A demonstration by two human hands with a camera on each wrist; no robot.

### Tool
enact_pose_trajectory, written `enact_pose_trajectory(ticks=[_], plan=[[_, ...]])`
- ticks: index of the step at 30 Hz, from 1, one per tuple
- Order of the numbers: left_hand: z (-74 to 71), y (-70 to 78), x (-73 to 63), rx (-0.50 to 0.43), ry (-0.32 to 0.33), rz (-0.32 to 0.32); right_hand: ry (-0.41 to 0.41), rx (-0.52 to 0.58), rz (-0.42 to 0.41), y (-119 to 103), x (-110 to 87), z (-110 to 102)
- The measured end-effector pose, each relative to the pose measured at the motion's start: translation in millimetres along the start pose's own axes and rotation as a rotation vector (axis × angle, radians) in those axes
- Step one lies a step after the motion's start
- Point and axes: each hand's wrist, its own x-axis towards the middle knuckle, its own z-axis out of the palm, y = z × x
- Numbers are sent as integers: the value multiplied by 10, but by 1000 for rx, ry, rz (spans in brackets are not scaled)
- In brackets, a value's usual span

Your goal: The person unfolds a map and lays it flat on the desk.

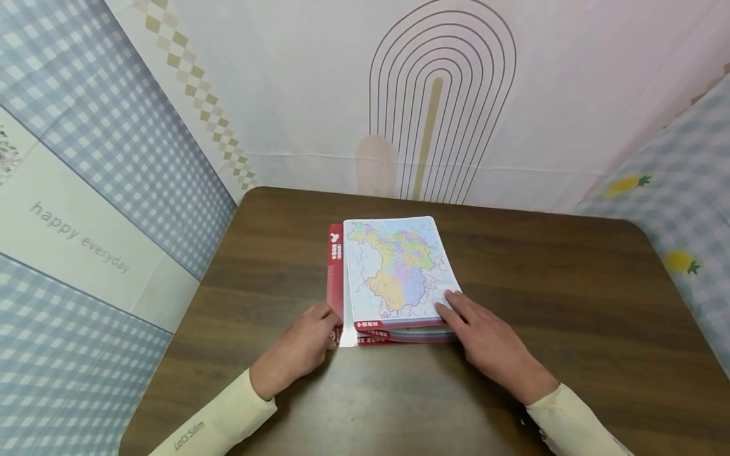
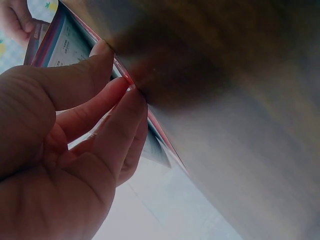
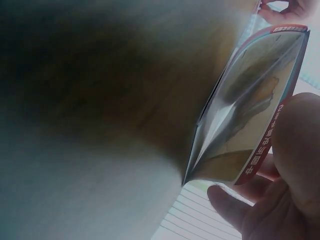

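Observation:
A folded map [image 1: 399, 266] with a pastel-coloured map face lies on the brown table in the head view. Its top panel sits slightly raised over the layers below, and a red strip [image 1: 335, 272] shows along the left side. At the strip's lower end, my left hand [image 1: 308, 335] pinches the edge between thumb and fingers, which the left wrist view shows close up. My right hand [image 1: 490, 342] rests on the map's lower right corner, fingers extended over the top panel. From the right wrist, the bowed panel [image 3: 250, 110] shows a gap between its layers.
The wooden table [image 1: 570, 285] extends on both sides of the map. Behind it hangs a white cloth [image 1: 308, 82] with arch lines. A blue checked cloth [image 1: 102, 82] hangs at the left, and another cloth [image 1: 673, 183] with pineapples at the right.

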Motion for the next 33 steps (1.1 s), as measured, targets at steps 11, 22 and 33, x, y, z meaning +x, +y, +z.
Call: enact_pose_trajectory(ticks=[11, 22, 33], plan=[[-2, -21, 25, -29, -23, 0, 126, 36, -46, 79, 7, -91], [-78, -143, 11, -42, -11, -29, 187, 100, -47, 213, -57, -428], [-197, -361, -107, 17, -43, -121, 251, 67, 73, 344, -357, -846]])
